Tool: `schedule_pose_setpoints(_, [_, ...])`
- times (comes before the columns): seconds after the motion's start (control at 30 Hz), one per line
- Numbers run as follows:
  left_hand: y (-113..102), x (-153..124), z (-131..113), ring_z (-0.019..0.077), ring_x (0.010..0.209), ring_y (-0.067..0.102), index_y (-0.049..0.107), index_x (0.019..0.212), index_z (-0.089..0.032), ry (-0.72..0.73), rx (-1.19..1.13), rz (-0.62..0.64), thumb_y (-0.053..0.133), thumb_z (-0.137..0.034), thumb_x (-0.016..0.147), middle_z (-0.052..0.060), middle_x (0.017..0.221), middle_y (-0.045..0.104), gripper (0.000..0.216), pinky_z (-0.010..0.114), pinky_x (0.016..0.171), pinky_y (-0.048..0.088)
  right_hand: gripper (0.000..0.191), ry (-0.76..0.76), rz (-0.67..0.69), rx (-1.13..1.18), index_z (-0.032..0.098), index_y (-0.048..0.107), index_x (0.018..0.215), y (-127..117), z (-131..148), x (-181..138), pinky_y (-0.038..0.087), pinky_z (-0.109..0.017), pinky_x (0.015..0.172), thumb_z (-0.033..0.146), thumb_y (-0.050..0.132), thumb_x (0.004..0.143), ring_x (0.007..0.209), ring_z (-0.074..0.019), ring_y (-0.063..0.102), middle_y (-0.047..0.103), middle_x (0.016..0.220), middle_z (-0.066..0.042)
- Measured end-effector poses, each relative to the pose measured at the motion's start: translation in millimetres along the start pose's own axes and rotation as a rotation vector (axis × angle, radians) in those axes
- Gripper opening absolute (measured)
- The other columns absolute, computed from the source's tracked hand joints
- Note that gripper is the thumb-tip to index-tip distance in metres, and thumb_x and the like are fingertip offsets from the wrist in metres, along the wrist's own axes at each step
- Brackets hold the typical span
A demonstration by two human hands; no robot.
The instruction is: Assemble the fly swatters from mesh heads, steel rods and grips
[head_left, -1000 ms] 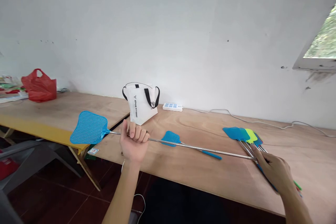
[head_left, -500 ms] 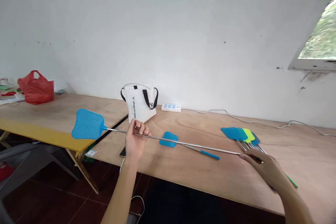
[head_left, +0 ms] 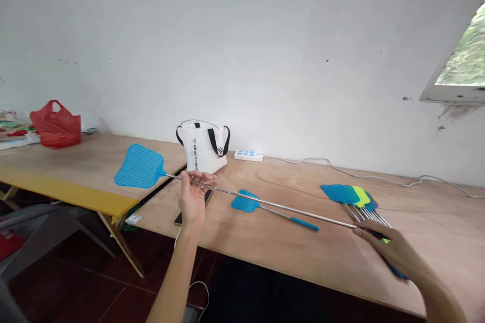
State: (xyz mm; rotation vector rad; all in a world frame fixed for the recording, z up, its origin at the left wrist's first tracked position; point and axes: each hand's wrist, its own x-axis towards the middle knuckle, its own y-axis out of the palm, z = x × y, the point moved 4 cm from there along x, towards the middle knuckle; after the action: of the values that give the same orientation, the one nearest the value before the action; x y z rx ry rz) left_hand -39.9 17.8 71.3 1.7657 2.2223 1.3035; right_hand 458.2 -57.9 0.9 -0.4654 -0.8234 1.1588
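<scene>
A blue fly swatter (head_left: pixel 139 166) with a long extended metal rod spans the view, its mesh head at the left. My left hand (head_left: pixel 193 201), palm up, supports the rod near the head between thumb and loosely curled fingers. At the other end, my right hand (head_left: pixel 386 247) is closed around the swatter's handle, which is mostly hidden. A shorter blue fly swatter (head_left: pixel 245 201) lies on the table below the rod. Beside my right hand lies a row of several fly swatters (head_left: pixel 335 193) with blue, green and yellow heads, their handles partly covered by that hand.
On the wooden table (head_left: pixel 288 257) stand a white bag (head_left: pixel 202 149) with black straps and a white power strip (head_left: pixel 248 155) with a cable. A dark phone (head_left: pixel 178 219) lies behind my left hand. A red plastic bag (head_left: pixel 56 126) sits on the left table.
The swatter's head has risen and shifted right, its mesh turning in view. My left hand has moved up slightly; my right hand has moved a little right and down.
</scene>
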Motion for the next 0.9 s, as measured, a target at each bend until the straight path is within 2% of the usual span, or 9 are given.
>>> schedule_pose_setpoints(0.1, [0, -1, 7, 0.0200, 0.081, 0.070, 0.060, 0.089, -0.019, -0.004, 0.058, -0.097, 0.068, -0.059, 0.087, 0.002, 0.076, 0.069, 0.041, 0.032, 0.070, 0.059, 0.043, 0.015, -0.001, 0.007, 0.030, 0.082, 0.084, -6, -9, -2, 0.059, -0.039, 0.084, 0.069, 0.068, 0.071, 0.105, -0.0355, 0.071, 0.078, 0.108, -0.008])
schedule_pose_setpoints(0.23, [-6, -3, 17, 0.0177, 0.085, 0.071, 0.059, 0.101, -0.020, 0.033, -0.007, -0.256, 0.075, -0.048, 0.085, 0.001, 0.083, 0.072, 0.036, 0.031, 0.077, 0.057, 0.046, 0.035, -0.009, -0.046, 0.031, 0.082, 0.087, -8, -16, 0, 0.058, -0.041, 0.088, 0.071, 0.065, 0.073, 0.106, -0.0354, 0.070, 0.078, 0.107, -0.006])
schedule_pose_setpoints(0.37, [-13, 0, 27, 0.0217, 0.085, 0.074, 0.055, 0.091, -0.020, 0.000, -0.063, -0.272, 0.065, -0.057, 0.090, 0.005, 0.081, 0.074, 0.039, 0.036, 0.080, 0.056, 0.049, -0.004, -0.013, -0.117, 0.029, 0.081, 0.091, -4, -22, 3, 0.058, -0.039, 0.085, 0.072, 0.062, 0.076, 0.105, -0.0335, 0.071, 0.078, 0.109, -0.004])
schedule_pose_setpoints(0.43, [-11, -2, 33, 0.0222, 0.085, 0.075, 0.054, 0.088, -0.019, -0.037, -0.067, -0.270, 0.062, -0.056, 0.092, 0.006, 0.081, 0.075, 0.038, 0.037, 0.083, 0.056, 0.050, -0.039, -0.018, -0.152, 0.029, 0.081, 0.092, -2, -19, 3, 0.059, -0.036, 0.082, 0.073, 0.061, 0.079, 0.104, -0.0316, 0.071, 0.077, 0.111, -0.004])
schedule_pose_setpoints(0.57, [15, -22, 54, 0.0243, 0.093, 0.074, 0.060, 0.089, -0.017, -0.143, -0.097, -0.197, 0.069, -0.052, 0.090, 0.011, 0.091, 0.077, 0.036, 0.040, 0.090, 0.056, 0.052, -0.176, -0.045, -0.167, 0.030, 0.079, 0.089, 12, 14, 2, 0.058, -0.031, 0.076, 0.076, 0.055, 0.084, 0.095, -0.0273, 0.073, 0.078, 0.105, -0.003])
schedule_pose_setpoints(0.67, [42, -46, 74, 0.0291, 0.099, 0.074, 0.062, 0.093, -0.015, -0.261, -0.136, -0.078, 0.066, -0.059, 0.089, 0.015, 0.102, 0.077, 0.044, 0.047, 0.096, 0.054, 0.051, -0.288, -0.012, -0.132, 0.029, 0.077, 0.092, 33, 52, 0, 0.057, -0.028, 0.073, 0.070, 0.046, 0.093, 0.092, -0.0236, 0.074, 0.078, 0.102, -0.003])
schedule_pose_setpoints(0.8, [61, -81, 94, 0.0317, 0.109, 0.072, 0.064, 0.088, -0.018, -0.326, -0.169, -0.031, 0.068, -0.060, 0.088, 0.014, 0.103, 0.078, 0.042, 0.051, 0.109, 0.045, 0.053, -0.342, -0.079, -0.119, 0.028, 0.077, 0.091, 60, 91, -7, 0.056, -0.029, 0.067, 0.066, 0.041, 0.098, 0.081, -0.0231, 0.075, 0.079, 0.095, -0.005])
schedule_pose_setpoints(0.83, [66, -92, 101, 0.0316, 0.112, 0.071, 0.064, 0.086, -0.019, -0.391, -0.157, 0.023, 0.070, -0.059, 0.087, 0.014, 0.103, 0.078, 0.041, 0.050, 0.112, 0.043, 0.053, -0.362, -0.084, -0.112, 0.028, 0.077, 0.091, 68, 101, -10, 0.056, -0.030, 0.068, 0.064, 0.040, 0.099, 0.080, -0.0236, 0.075, 0.079, 0.094, -0.006])
schedule_pose_setpoints(0.9, [77, -116, 111, 0.0338, 0.112, 0.070, 0.062, 0.083, -0.019, -0.468, -0.151, 0.086, 0.065, -0.065, 0.087, 0.015, 0.102, 0.078, 0.047, 0.052, 0.110, 0.044, 0.051, -0.416, -0.032, -0.090, 0.028, 0.078, 0.095, 88, 119, -17, 0.054, -0.029, 0.062, 0.060, 0.039, 0.101, 0.073, -0.0235, 0.075, 0.079, 0.089, -0.006])
